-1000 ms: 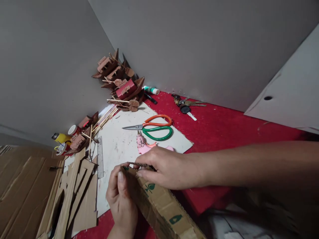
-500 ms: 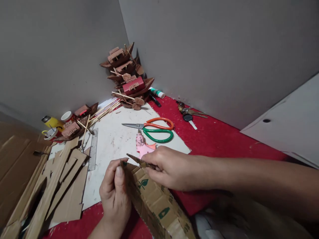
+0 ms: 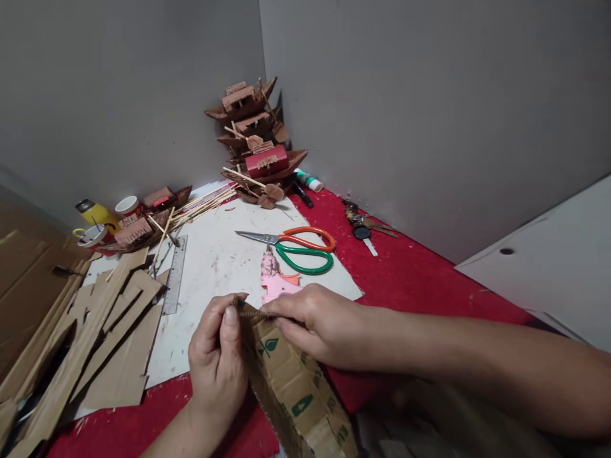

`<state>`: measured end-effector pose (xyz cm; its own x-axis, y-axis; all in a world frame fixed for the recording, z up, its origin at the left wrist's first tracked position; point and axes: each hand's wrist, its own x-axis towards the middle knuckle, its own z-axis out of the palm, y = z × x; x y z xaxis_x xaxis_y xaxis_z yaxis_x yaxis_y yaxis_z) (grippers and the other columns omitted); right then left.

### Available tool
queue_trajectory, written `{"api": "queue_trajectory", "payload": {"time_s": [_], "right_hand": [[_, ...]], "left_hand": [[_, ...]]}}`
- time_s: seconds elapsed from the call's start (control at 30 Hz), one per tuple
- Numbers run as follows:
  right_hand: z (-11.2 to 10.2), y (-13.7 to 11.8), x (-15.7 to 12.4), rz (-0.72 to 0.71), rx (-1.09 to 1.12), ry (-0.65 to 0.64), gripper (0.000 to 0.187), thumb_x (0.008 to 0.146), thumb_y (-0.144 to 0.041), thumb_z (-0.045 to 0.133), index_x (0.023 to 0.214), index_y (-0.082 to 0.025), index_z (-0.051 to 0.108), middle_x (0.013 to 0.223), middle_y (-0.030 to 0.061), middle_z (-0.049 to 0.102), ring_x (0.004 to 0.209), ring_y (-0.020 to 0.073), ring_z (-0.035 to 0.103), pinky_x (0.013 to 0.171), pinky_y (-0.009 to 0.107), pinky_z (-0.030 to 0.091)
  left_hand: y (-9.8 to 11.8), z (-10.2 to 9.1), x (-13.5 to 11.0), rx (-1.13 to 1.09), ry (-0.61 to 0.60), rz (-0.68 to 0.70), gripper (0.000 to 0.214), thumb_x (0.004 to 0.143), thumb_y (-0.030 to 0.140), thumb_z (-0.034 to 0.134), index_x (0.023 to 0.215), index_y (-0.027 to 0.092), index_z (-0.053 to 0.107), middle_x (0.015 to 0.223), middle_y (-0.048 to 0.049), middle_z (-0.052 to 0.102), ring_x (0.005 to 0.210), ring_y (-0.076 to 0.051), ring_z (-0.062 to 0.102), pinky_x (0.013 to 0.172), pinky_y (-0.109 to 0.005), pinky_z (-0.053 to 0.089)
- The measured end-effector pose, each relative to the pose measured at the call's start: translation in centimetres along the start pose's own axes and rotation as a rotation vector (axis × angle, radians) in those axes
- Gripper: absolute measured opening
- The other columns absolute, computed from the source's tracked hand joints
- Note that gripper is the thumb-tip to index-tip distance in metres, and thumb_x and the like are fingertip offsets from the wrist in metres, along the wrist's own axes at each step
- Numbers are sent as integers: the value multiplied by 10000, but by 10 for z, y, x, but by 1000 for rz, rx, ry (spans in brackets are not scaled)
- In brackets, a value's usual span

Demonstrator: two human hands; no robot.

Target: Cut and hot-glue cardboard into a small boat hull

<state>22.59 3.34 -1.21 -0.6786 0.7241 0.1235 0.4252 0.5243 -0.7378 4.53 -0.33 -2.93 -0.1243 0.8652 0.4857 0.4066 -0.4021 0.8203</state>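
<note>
My left hand (image 3: 218,356) is closed on the far tip of a long, folded cardboard piece (image 3: 296,385) with green printed marks, its thumb and fingers pinching the end. From the right, my right hand (image 3: 327,326) pinches a thin corrugated cardboard strip (image 3: 255,312), lying across the upper edge near that tip. How much of the strip sits under the fingers is hidden. Just beyond the hands lies a pink glue gun (image 3: 273,287). Scissors (image 3: 305,259) with one orange and one green handle rest behind it, partly open.
Model boats (image 3: 265,162) are stacked in the corner, with more boats (image 3: 138,230) at left near cups (image 3: 95,238) and a yellow bottle (image 3: 99,216). Cardboard strips (image 3: 114,337), a ruler (image 3: 175,277), thin sticks (image 3: 203,205) and keys (image 3: 365,232) lie around.
The thin strip in my right hand has come down from a raised slant to lie along the folded cardboard's edge. The whole view has shifted slightly.
</note>
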Motion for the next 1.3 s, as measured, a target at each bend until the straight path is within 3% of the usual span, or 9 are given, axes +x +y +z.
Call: {"api": "queue_trajectory", "payload": {"time_s": [0.13,0.27,0.5,0.57,0.7,1.03,1.17,1.3], "right_hand": [[-4,-5,-3,20,-14,31,169,880,-165,459,880,-139,626,702,53,640,601,136,534,587,235,364],[2,-6,-2,44,-16,3,207,875,-139,427,928,-129,627,752,79,661,650,147,570,604,234,381],[5,-1,3,37,19,-18,185,867,-145,434,781,-136,598,634,22,574,562,114,466,562,216,357],[3,-2,3,19,25,-32,185,866,-139,434,807,-130,609,668,36,596,592,121,489,582,219,371],[0,-5,3,27,-15,-61,199,860,-121,439,882,-103,637,770,91,655,659,144,539,645,243,406],[0,-7,2,18,-8,-62,182,857,-117,459,877,-111,639,757,68,645,644,129,513,638,235,398],[-15,-7,3,-32,62,-71,266,922,-268,474,861,-85,656,680,35,591,599,111,474,593,225,383],[-43,3,7,62,106,81,429,950,-428,453,1117,-82,645,679,14,599,579,111,505,558,219,372]], "left_hand": [[0,-1,-2,-46,39,-20,173,939,242,531,985,255,698,923,6,712,855,-114,642,783,-191,486],[-1,-1,-3,-70,5,-23,176,937,241,531,976,255,702,889,2,695,809,-118,630,739,-194,484],[1,0,1,-84,43,-158,221,887,379,591,896,206,729,838,-36,707,768,-171,638,699,-248,501],[2,0,1,-89,39,-178,217,882,383,597,899,212,730,841,-32,711,769,-168,639,701,-242,499],[1,-1,0,-88,12,-165,211,889,371,590,900,212,728,839,-28,705,768,-164,632,701,-237,493],[2,-2,4,-92,-60,-158,230,906,376,559,886,206,713,759,-15,676,698,-150,599,639,-223,469],[3,-5,8,-106,-37,-216,292,862,459,601,867,191,716,770,-25,677,716,-162,597,656,-238,468],[-2,-17,20,-172,39,-364,351,800,523,655,891,189,716,795,-21,682,770,-168,610,720,-244,475]]}}
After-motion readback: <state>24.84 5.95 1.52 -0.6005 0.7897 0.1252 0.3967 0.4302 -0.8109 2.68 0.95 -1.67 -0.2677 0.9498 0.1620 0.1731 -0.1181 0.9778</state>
